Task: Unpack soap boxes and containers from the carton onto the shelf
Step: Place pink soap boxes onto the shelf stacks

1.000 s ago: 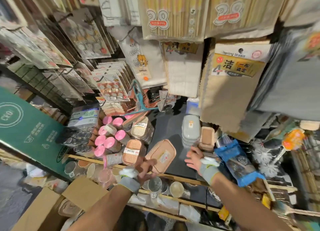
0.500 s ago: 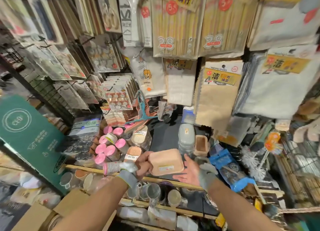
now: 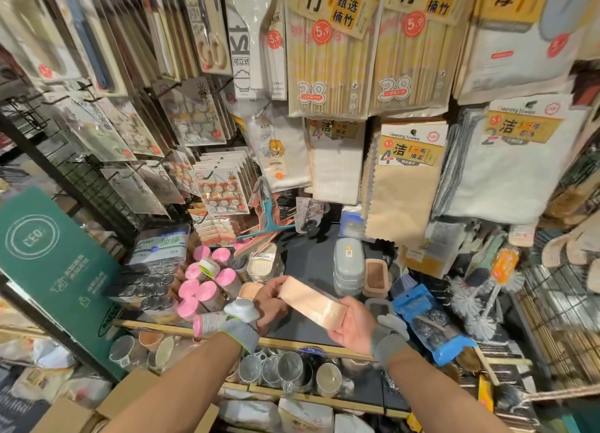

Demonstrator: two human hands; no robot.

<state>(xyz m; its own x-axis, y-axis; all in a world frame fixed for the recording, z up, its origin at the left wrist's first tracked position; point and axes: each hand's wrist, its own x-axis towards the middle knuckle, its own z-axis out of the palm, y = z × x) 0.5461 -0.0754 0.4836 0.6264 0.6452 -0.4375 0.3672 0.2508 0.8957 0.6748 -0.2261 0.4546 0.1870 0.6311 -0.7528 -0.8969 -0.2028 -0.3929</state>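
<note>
**Left hand (image 3: 271,302) & right hand (image 3: 352,325) clamp peach soap box (image 3: 311,299) over shelf (image 3: 308,257)**

Box is held off the shelf, tilted, btw both hands. Likely step: set-down. Level it first, then lower onto the bare dark patch in front of the grey box stack (image 3: 348,263). Keep clear of the pink-capped jars (image 3: 198,289) at left. Pose: both forearms reach fwd from below. Left fingers curl round the far end, right palm cups the near end from underneath.

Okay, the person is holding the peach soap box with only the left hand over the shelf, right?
Not quite. The head view shows the left hand and the right hand both holding the peach soap box over the shelf, one at each end.
</note>
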